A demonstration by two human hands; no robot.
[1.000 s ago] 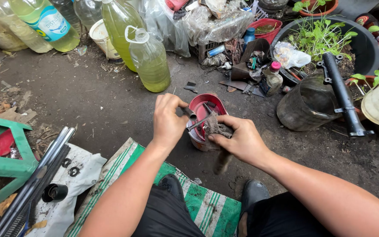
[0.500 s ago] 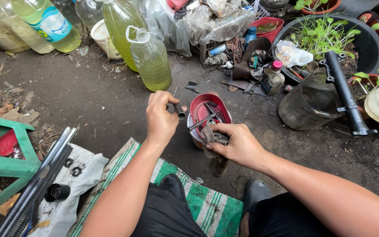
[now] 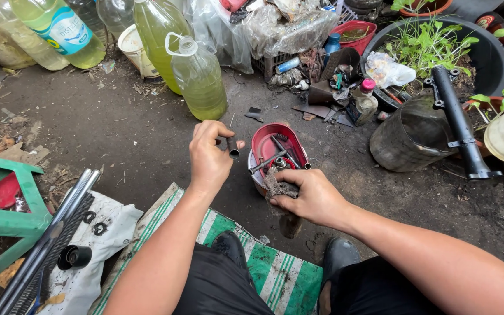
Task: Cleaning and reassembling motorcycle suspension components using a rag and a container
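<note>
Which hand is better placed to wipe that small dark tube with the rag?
Probably the right hand: it grips the rag beside the red bowl, while the left hand holds the small dark tube.

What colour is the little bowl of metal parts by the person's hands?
Red, a small round plastic bowl holding metal parts; only the head view shows it.

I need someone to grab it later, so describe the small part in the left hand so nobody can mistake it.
Start at the red bowl of metal parts on the dirt between the knees. Just left of its rim, the left hand pinches a short dark tube. Unlike the long rods in the bowl, it is stubby, with a pale open end.
</note>
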